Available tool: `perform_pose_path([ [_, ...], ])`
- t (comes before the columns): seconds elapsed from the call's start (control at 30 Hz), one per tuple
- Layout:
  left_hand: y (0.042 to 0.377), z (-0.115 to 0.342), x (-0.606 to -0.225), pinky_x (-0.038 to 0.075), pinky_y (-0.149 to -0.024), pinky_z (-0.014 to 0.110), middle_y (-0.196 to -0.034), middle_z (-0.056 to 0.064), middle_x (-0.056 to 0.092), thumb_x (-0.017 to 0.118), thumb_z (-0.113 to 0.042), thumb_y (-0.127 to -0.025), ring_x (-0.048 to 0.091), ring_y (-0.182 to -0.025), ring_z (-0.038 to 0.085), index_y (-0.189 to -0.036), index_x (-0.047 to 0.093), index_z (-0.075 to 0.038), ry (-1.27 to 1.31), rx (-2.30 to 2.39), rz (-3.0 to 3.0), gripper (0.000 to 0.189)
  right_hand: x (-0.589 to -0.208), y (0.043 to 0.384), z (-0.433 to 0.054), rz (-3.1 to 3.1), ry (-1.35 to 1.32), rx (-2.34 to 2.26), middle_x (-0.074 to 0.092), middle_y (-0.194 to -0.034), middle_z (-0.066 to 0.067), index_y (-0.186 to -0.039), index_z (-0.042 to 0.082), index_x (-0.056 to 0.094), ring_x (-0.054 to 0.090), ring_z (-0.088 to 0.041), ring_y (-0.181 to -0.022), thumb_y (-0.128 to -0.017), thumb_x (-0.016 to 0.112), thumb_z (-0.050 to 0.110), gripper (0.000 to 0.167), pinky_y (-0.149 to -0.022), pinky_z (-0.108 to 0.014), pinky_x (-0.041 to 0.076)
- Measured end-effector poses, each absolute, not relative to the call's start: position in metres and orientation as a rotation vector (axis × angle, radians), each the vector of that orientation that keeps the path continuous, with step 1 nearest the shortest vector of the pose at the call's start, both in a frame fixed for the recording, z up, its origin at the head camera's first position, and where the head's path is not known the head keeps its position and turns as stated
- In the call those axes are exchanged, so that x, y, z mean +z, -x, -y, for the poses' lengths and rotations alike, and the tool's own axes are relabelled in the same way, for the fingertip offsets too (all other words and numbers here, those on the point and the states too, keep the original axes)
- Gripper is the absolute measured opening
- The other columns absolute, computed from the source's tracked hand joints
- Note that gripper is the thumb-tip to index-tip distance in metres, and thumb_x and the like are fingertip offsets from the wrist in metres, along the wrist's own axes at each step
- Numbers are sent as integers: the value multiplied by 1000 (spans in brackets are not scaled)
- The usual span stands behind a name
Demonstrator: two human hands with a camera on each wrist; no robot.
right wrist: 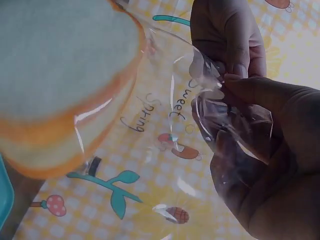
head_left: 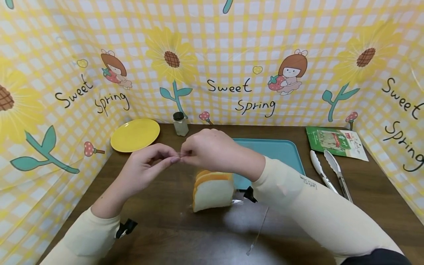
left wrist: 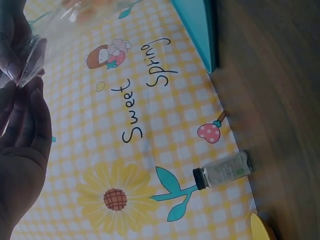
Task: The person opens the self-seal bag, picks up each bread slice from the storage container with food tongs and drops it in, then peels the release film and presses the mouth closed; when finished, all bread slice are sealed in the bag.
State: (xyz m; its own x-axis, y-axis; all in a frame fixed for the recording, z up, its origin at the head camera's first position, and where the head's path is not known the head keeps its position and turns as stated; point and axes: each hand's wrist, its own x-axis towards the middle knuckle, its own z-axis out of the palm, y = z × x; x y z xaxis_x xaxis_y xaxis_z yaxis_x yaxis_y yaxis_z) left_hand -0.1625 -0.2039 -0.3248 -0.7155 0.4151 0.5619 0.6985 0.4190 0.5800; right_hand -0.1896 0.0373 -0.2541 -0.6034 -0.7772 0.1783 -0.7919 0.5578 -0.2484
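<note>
Sliced white bread [head_left: 213, 193] with orange-brown crusts sits upright in a clear plastic bag [right wrist: 165, 60], in front of the blue tray. Above the bread, my left hand [head_left: 140, 167] and right hand [head_left: 218, 151] meet fingertip to fingertip at the bag's mouth. The left thumb and fingers pinch one part of the thin film. Right beside them, the right thumb and fingers pinch another part, with crumpled film bunched against the palm in the right wrist view. Between bread and hands the bag stretches see-through.
Behind the bread lies a blue tray [head_left: 278, 151]. A yellow plate [head_left: 135, 135] and a black-capped shaker jar [head_left: 180, 125] stand at back left. On the right are tongs [head_left: 334, 173] and a green-and-white packet [head_left: 336, 142]. A thin strip [head_left: 258, 233] lies on the table in front.
</note>
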Motion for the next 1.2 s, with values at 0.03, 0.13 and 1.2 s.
perform_pose_path([
  [0.03,162,203,-324,57,-72,16,-97,-1,78,77,8,-93,71,-87,3,-104,75,-16,964,-1195,2337,26,-254,189,-39,2726,-1377,477,77,-89,13,-93,25,82,64,-3,-73,-103,75,32,13,-68,-25,54],
  [0.13,162,202,-324,59,-75,17,-99,-4,79,77,10,-91,72,-90,2,-104,76,-14,970,-1196,2318,28,-253,188,-43,2711,-1386,487,78,-91,13,-96,25,83,65,-2,-74,-103,75,33,13,-70,-25,55],
  [1.2,170,212,-335,55,-67,16,-97,-1,80,74,18,-90,73,-83,3,-105,75,-7,933,-1264,2233,29,-281,187,-122,2499,-1365,501,81,-88,9,-98,20,85,62,3,-64,-99,78,22,7,-61,-21,51],
])
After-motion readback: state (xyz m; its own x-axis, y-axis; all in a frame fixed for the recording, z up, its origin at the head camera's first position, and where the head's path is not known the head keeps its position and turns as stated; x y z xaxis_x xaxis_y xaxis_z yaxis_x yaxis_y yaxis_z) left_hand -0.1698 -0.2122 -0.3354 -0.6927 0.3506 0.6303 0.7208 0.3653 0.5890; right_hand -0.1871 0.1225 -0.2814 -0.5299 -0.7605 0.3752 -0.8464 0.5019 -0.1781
